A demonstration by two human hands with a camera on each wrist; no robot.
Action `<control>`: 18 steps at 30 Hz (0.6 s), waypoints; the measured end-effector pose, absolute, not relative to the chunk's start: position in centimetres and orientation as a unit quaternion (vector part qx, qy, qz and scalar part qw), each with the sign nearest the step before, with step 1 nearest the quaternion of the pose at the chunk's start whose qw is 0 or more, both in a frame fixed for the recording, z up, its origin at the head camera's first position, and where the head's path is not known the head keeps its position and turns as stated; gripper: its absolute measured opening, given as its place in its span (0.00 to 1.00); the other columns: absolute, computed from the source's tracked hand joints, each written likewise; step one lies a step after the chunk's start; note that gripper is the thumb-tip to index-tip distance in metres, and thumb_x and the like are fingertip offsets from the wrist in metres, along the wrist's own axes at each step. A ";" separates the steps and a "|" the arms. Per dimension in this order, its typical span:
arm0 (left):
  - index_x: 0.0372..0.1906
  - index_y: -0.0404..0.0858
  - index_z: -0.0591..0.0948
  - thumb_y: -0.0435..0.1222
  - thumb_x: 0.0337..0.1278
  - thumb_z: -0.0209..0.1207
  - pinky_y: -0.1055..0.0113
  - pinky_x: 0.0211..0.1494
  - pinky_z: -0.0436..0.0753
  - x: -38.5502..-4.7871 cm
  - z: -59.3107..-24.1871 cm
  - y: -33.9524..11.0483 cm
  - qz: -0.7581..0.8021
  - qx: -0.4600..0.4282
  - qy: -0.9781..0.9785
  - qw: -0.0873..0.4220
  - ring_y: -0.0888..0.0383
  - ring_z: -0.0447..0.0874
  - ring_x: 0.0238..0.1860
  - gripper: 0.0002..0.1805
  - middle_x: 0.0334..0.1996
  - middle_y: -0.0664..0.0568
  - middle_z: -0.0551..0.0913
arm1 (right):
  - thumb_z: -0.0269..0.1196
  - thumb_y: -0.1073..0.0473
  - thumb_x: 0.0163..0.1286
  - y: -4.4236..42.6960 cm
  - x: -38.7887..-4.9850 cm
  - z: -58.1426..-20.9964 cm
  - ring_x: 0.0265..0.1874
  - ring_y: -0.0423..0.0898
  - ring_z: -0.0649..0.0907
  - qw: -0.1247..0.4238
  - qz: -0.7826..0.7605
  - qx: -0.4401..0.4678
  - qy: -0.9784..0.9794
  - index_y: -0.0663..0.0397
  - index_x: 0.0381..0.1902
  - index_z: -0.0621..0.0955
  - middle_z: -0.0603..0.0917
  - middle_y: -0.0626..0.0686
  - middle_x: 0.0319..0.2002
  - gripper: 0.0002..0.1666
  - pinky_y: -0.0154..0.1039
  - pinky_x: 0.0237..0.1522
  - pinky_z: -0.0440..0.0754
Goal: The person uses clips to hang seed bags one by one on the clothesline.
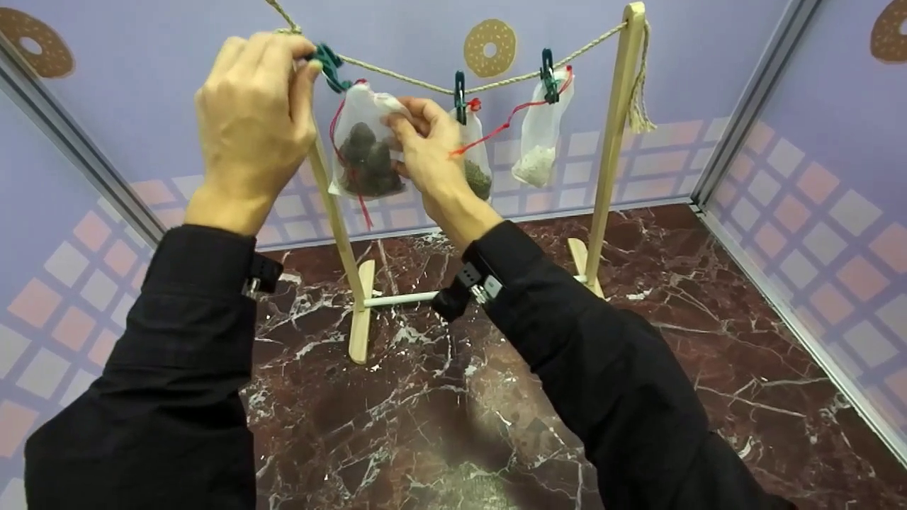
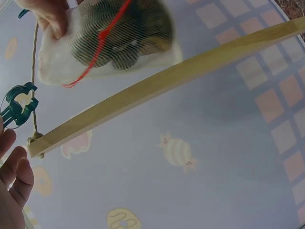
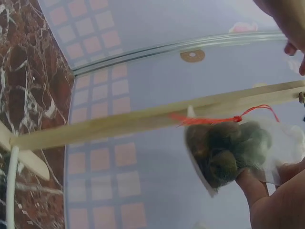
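My left hand pinches a dark green clothespin between thumb and fingers at the left part of the rope. In the left wrist view the clothespin is right at the rope. My right hand grips the upper right side of a white mesh drawstring bag, just below the clothespin. Dark, roundish lumps fill the bag's lower part, and a red cord dangles from it. Whether the clothespin bites the bag's top, I cannot tell.
Two more mesh bags hang from the rope by green clothespins: one with greenish contents, partly behind my right hand, and one with white contents. A wooden stand with a white crossbar carries the rope above a marbled brown surface.
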State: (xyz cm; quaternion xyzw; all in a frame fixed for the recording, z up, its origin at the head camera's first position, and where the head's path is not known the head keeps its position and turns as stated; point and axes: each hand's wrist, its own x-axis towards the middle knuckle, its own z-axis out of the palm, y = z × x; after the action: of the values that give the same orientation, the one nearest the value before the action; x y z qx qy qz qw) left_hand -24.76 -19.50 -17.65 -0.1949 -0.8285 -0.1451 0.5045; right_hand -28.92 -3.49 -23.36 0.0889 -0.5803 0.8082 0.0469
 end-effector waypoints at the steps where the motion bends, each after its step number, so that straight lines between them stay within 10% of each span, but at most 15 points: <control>1: 0.49 0.33 0.84 0.43 0.77 0.53 0.48 0.50 0.81 -24.8 -17.4 -19.4 -0.149 -0.192 -0.828 0.506 0.43 0.81 0.47 0.18 0.45 0.44 0.86 | 0.58 0.64 0.77 -3.6 -29.0 -23.2 0.34 0.45 0.84 0.042 0.810 0.078 -0.579 0.55 0.55 0.80 0.87 0.49 0.43 0.12 0.39 0.33 0.84; 18: 0.49 0.34 0.84 0.42 0.77 0.52 0.45 0.48 0.80 -24.8 -15.0 -18.9 -0.149 -0.156 -0.876 0.432 0.46 0.85 0.45 0.16 0.44 0.43 0.85 | 0.59 0.67 0.76 -4.4 -29.7 -22.2 0.30 0.45 0.85 0.065 0.863 0.056 -0.497 0.58 0.50 0.81 0.87 0.49 0.40 0.08 0.35 0.23 0.78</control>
State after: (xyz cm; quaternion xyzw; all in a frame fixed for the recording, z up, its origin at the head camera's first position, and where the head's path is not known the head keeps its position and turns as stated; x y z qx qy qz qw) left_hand -24.81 -18.94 -15.04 -0.1557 -0.8757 -0.1495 0.4320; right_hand -29.66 -4.36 -22.19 0.0559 -0.4974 0.8633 0.0651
